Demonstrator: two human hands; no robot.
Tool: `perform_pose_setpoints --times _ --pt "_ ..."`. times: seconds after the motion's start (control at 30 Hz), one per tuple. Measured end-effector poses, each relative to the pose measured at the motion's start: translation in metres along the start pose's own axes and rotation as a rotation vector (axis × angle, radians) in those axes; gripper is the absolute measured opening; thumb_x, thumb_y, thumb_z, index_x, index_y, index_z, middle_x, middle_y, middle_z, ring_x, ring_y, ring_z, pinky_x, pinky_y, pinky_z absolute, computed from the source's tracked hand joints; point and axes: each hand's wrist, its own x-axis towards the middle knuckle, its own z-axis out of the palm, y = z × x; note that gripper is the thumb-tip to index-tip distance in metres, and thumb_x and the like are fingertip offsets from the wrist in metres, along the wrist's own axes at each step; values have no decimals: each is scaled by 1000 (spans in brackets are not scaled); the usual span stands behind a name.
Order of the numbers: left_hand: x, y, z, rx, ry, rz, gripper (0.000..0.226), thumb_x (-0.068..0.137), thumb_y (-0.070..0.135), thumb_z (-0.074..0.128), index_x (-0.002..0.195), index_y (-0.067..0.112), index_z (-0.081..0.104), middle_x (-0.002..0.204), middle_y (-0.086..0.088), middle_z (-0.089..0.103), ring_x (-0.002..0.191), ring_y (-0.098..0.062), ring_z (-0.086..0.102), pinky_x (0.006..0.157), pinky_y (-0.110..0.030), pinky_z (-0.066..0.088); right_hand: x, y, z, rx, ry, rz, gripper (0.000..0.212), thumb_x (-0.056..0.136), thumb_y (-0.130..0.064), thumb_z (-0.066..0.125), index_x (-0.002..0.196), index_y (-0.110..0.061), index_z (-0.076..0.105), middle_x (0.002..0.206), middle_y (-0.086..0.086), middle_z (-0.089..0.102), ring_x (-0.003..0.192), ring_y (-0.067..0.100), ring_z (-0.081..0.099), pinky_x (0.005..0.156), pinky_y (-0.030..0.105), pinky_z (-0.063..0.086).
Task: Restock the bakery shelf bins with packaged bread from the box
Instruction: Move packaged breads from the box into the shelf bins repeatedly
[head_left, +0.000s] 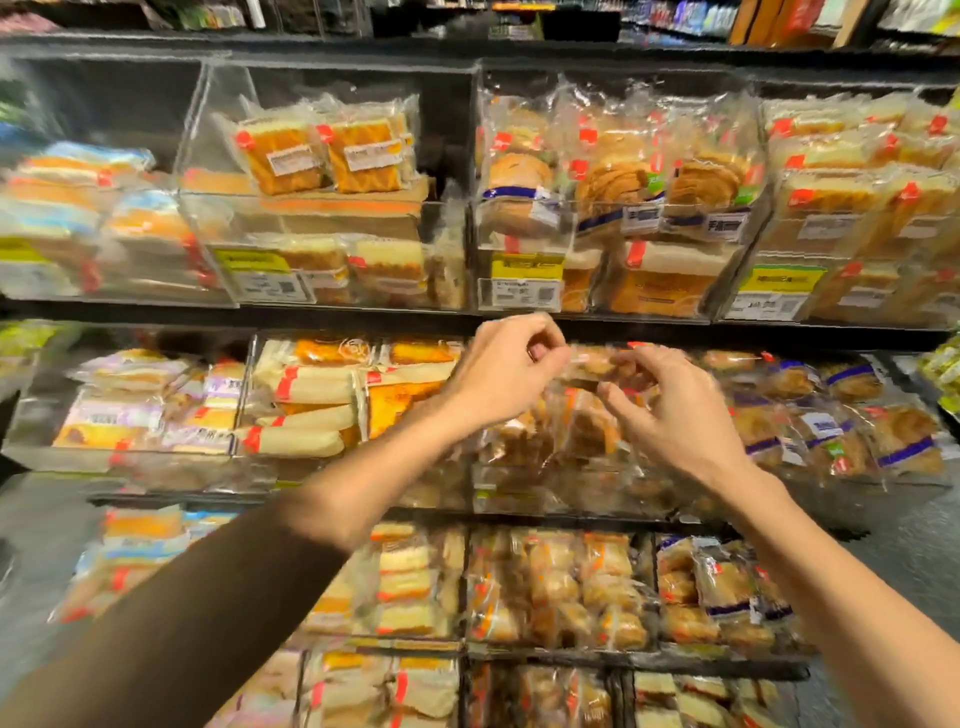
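Head view: packet (597, 366) of small brown bread hangs between both hands at the mouth of the middle-shelf bin (550, 488), above the packets already in it. Left hand (506, 374) pinches the wrapper's left edge, fingers curled together. Right hand (680, 421) has its thumb under and bent fingers over the other end, though blur hides the exact contact. Packet is likely light and soft, its film slick and crinkly, so best held by the sealed ends, not squeezed across the bread. Box is out of view.
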Motion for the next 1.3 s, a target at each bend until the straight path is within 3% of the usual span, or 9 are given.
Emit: perform_pose_setpoints --times 0.13,0.23,0.33,0.4,0.6,0.73,0.83,1.0,1.3 --pt "-67 -25 -81 173 78 -77 19 90 37 68 106 27 67 96 7 65 85 -5 56 79 -23 45 3 -78 22 120 -134 -211 34 86 -32 75 114 -13 68 102 4 68 96 24 63 81 28 40" --pt "-142 -50 -144 360 223 -204 33 86 41 68 114 23 65 104 3 65 96 -14 58 88 -29 44 3 -154 62 225 -286 -430 48 82 -49 63 115 -15 67 106 5 69 100 26 63 87 35 48" --pt "-240 -66 -209 544 323 -448 37 86 36 72 118 21 64 106 1 63 96 -20 59 83 -29 43 -18 -246 113 363 -434 -633 60 78 -61 50 117 -18 67 110 5 69 104 26 62 90 37 49" --pt "-311 -69 -251 627 403 -613 37 84 44 68 118 30 60 106 3 61 94 -21 57 84 -36 47 -44 -315 148 427 -538 -755 59 77 -59 55 118 -17 67 110 5 69 103 25 63 88 29 46" --pt "-524 -73 -331 838 631 -1050 47 82 56 54 115 25 65 105 -6 68 97 -30 64 82 -39 51 -160 -506 228 462 -762 -1169 48 85 -50 65 122 -18 63 118 7 62 110 29 59 88 37 44" --pt "-651 -91 -378 890 686 -1241 31 84 34 64 110 17 66 103 -10 68 96 -34 65 82 -31 43 -244 -617 280 423 -877 -1362 54 87 -56 59 129 -23 56 124 3 56 118 25 54 96 35 42" --pt "-729 -124 -413 794 708 -1432 34 87 24 71 118 14 64 124 -13 64 115 -34 59 93 -34 42 -306 -695 325 378 -948 -1412 55 88 -56 57 133 -23 54 130 1 55 121 23 52 101 34 41" --pt "-845 -209 -473 538 713 -1645 29 91 30 65 118 22 60 116 -8 67 108 -29 61 86 -34 45 -395 -798 398 260 -1098 -1390 54 93 -51 57 138 -22 51 134 -2 53 127 18 49 102 28 35" --pt "-941 -360 -538 247 692 -1728 28 95 31 62 120 21 60 124 -5 62 109 -24 60 92 -36 50 -446 -916 534 63 -1261 -1257 44 93 -48 59 131 -25 55 135 -2 55 120 17 53 96 34 46"
